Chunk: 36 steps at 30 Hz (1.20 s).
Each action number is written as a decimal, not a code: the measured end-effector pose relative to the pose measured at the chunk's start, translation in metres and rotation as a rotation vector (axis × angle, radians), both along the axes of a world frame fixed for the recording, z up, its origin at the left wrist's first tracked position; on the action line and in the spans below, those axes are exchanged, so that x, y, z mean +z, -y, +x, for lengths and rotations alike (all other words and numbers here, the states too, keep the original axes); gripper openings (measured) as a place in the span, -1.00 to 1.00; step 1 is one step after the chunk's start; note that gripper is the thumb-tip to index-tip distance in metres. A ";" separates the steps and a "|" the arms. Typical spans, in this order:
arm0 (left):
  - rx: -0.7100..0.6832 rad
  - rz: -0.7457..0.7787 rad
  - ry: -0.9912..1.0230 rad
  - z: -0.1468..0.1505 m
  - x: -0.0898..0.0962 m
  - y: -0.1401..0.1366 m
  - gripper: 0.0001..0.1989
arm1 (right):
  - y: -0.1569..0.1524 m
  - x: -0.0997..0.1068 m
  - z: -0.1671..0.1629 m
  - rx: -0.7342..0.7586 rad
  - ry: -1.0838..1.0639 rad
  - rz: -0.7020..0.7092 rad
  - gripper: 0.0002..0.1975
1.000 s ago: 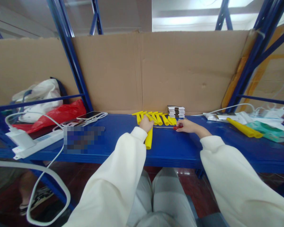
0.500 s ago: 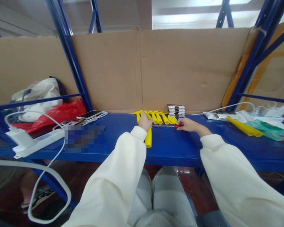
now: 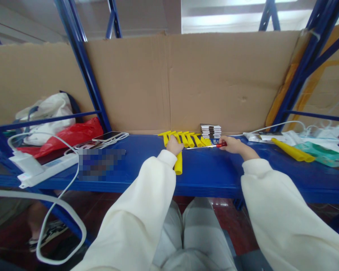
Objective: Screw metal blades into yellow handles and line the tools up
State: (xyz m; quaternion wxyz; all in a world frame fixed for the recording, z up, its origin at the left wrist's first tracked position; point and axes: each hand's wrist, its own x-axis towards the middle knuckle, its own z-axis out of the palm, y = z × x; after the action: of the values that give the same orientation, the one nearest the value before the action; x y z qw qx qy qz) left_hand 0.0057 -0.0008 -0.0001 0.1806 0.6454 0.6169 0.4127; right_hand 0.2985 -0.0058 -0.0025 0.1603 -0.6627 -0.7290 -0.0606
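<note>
My right hand (image 3: 232, 145) is closed round the red handle of a long thin screwdriver (image 3: 203, 147), whose metal shaft points left over the blue shelf. My left hand (image 3: 174, 145) grips a yellow tapered tube (image 3: 178, 165); its wide end faces me, and the fingers hide its upper part. Behind both hands lies a row of similar yellow tubes (image 3: 190, 140), partly covered by the left hand. At the back, beyond the shaft, stands a stack of small white packs with dark bands (image 3: 210, 131).
Cardboard (image 3: 214, 82) backs the blue shelf (image 3: 147, 180). On the left are a power strip (image 3: 49, 171), looping white cables, a phone (image 3: 106, 136) and a red bag (image 3: 70, 135). Two yellow tubes (image 3: 292, 149) and a green packet (image 3: 323, 154) lie right. Someone's leg shows lower left.
The screwdriver has lifted off the shelf surface and shifted right with my right hand, its handle end raised. My left hand stays on the yellow tube, almost unmoved.
</note>
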 end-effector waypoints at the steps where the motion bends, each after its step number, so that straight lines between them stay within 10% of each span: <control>1: -0.017 -0.009 -0.008 0.000 0.001 0.002 -0.61 | 0.000 0.001 0.002 -0.013 0.002 0.005 -0.83; 36: -0.058 -0.018 -0.081 0.001 0.002 0.006 -0.64 | -0.009 -0.008 -0.002 0.188 -0.196 0.239 -0.82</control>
State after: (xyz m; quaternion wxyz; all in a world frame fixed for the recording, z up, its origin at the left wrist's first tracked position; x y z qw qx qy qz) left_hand 0.0065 -0.0066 0.0022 0.1731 0.6774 0.6085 0.3753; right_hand 0.2968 0.0034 -0.0101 0.3131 -0.5705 -0.7563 -0.0669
